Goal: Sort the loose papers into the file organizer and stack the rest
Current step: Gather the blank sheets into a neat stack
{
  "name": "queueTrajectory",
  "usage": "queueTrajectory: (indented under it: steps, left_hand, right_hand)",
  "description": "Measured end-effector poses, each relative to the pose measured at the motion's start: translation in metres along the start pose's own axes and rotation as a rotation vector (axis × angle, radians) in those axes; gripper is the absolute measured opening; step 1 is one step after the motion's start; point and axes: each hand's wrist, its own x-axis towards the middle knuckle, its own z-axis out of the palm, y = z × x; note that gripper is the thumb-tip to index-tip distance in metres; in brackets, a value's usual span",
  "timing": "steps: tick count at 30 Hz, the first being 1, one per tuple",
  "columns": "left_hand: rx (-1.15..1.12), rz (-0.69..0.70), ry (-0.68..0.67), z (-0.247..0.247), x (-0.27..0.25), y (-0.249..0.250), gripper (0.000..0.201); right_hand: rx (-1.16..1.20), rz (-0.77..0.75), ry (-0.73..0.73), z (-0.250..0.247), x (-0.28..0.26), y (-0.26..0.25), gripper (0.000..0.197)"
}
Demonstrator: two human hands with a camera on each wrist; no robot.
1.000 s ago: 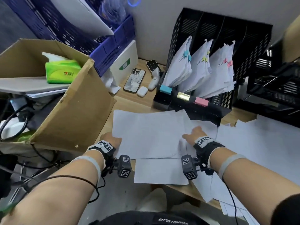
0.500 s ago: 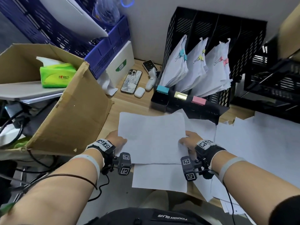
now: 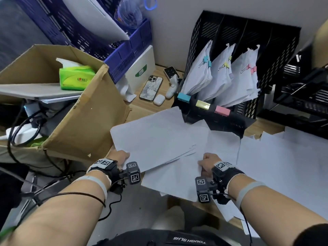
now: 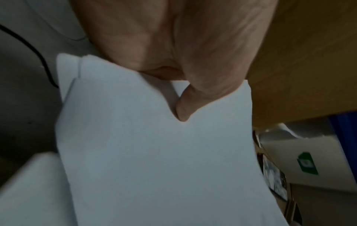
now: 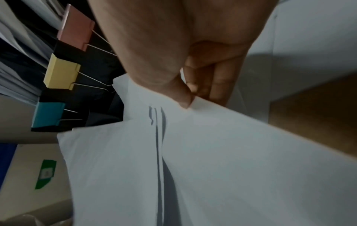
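left hand (image 3: 120, 155) and right hand (image 3: 207, 161) pinching white sheets (image 3: 152, 139), shirt print unreadable

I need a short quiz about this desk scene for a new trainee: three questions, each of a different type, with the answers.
1. True or false: both the left hand and the right hand pinch the bundle of white paper sheets.
2. Which colour is the binder clip nearest the cardboard box on the front of the black mesh file organizer? A pink, B yellow, C blue.
3. Fill in: the white earbud case lies beside the ____.

Key: 1 true; 2 C; 3 smartphone.
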Motion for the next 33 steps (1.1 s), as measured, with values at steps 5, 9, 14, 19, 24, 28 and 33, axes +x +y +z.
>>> queueTrajectory:
  steps: [5,9,14,19,24,28,33]
  left_hand:
    - [-0.158,-0.092,-0.065,0.007,-0.029,-0.028,0.029]
    - [-0.096,-0.134,-0.228,0.027,-0.053,-0.045,0.027]
    - [-0.137,-0.14,-0.38,0.062,-0.051,-0.064,0.071]
    - [-0.109,-0.062,-0.129,0.049,-0.061,-0.029,0.075]
    - [0.358,0.283,0.062,0.058,-0.048,0.021,0.079]
    - [0.656,0.528,0.04,0.089,-0.041,0.065,0.08]
    - [0.873,0.632,0.042,0.122,-0.04,0.101,0.085]
  right_hand:
    - [0.145,0.035,-0.099,0.027,-0.004,-0.008,0.008]
    - [0.578,0.158,-0.331,0.06,-0.019,-0.022,0.023]
    - [0.412,0.047,-0.265,0.059,-0.024,-0.02,0.046]
    - [0.078,-0.04,-0.154,0.029,-0.018,0.0,0.019]
    - [0.057,0.069,-0.111,0.003,-0.021,0.025,0.025]
    - [-0.004,0.12,-0.08,-0.003,-0.006,0.047,0.004]
    - [0.07,0.116,-0.012,-0.008,-0.005,0.057,0.005]
